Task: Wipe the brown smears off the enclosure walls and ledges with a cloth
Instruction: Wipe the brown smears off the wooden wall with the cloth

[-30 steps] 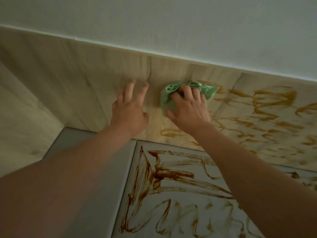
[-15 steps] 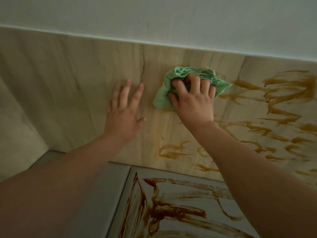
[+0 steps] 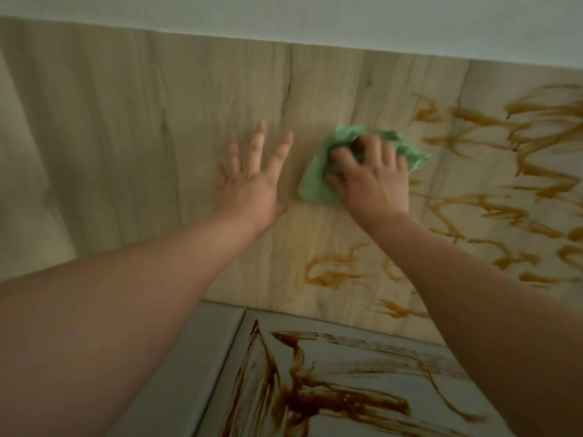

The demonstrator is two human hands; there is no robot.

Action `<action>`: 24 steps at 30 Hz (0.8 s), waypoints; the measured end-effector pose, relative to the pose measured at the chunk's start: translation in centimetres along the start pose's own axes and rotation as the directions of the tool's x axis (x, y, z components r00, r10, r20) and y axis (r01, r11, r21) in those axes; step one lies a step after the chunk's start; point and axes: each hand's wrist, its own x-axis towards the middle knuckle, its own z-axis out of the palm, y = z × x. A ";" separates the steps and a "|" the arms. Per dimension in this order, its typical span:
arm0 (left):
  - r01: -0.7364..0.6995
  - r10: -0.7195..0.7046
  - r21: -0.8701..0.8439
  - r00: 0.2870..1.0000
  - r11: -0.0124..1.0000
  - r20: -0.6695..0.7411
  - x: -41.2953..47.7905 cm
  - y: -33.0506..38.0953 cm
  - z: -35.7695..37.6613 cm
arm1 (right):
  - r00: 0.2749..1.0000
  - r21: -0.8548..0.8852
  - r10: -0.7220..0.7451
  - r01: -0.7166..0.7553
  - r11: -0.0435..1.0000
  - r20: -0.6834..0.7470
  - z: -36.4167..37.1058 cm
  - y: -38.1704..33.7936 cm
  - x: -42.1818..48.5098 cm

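Observation:
My right hand [image 3: 370, 178] grips a crumpled green cloth [image 3: 315, 181] and presses it against the wood-grain wall panel [image 3: 142, 137]. Flat on the same panel, just left of the cloth, my left hand [image 3: 252, 181] rests with its fingers spread. Brown smears [image 3: 536, 121] cover the wall to the right of the cloth, and a smaller one [image 3: 331, 272] lies below it. Thick dark brown smears [image 3: 315, 398] streak the grey ledge [image 3: 202, 357] at the bottom. My right forearm hides part of the ledge.
A white wall [image 3: 284, 17] runs above the wood-grain panel. On the left a side wall panel [image 3: 22, 184] meets the back panel at a corner. A raised seam [image 3: 227, 357] divides the ledge into a left strip and a smeared right section.
My right hand has slid the cloth down and a little left on the wall. The view has tilted up, then down again. My left hand stays flat on the panel.

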 end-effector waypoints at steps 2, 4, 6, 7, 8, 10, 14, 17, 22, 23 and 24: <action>0.042 -0.037 -0.062 0.996 0.997 0.075 1.2 0.3 -0.3 | 0.977 0.018 0.207 -0.206 0.978 -0.059 -0.9 0.4 2.9; 0.059 -0.048 -0.096 0.992 0.994 0.114 1.5 0.4 0.0 | 0.960 0.047 0.270 -0.267 0.963 -0.076 -0.6 -0.3 3.3; 0.049 -0.040 -0.096 0.995 0.994 0.096 1.4 0.3 0.1 | 0.960 0.082 0.270 -0.264 0.961 -0.072 0.0 -0.9 2.1; 0.048 -0.040 -0.086 0.995 0.995 0.087 1.4 0.2 -0.1 | 0.969 0.077 0.238 -0.233 0.969 -0.060 0.1 -1.3 1.4; 0.046 -0.039 -0.073 0.995 0.996 0.089 1.4 0.0 -0.2 | 0.981 0.047 0.191 -0.189 0.981 -0.043 0.1 -1.3 1.0; 0.040 -0.035 -0.042 0.994 0.998 0.100 1.4 -0.2 -0.3 | 0.994 -0.024 0.107 -0.107 0.994 -0.027 -0.5 -1.2 0.8; 0.046 -0.045 -0.007 0.993 0.999 0.110 1.3 -0.3 0.0 | 0.996 -0.038 0.090 -0.091 0.995 -0.023 -1.3 -0.8 0.9; 0.014 -0.014 -0.100 1.000 0.995 0.004 0.9 -0.4 0.8 | 0.989 0.047 0.144 -0.142 0.989 -0.038 -0.2 -1.8 0.0; 0.174 -0.226 -0.283 0.961 0.943 -0.161 -0.6 -3.5 4.9 | 0.995 0.118 0.091 -0.087 0.989 -0.028 2.0 -4.5 -0.5; 0.203 -0.251 -0.291 0.958 0.935 -0.139 -0.8 -4.1 5.7 | 0.999 0.100 0.046 -0.043 0.994 -0.026 2.6 -5.1 -0.5; 0.195 -0.241 -0.282 0.960 0.939 -0.141 -0.7 -4.5 6.1 | 1.000 0.073 -0.002 0.003 0.997 -0.014 3.1 -5.7 -0.4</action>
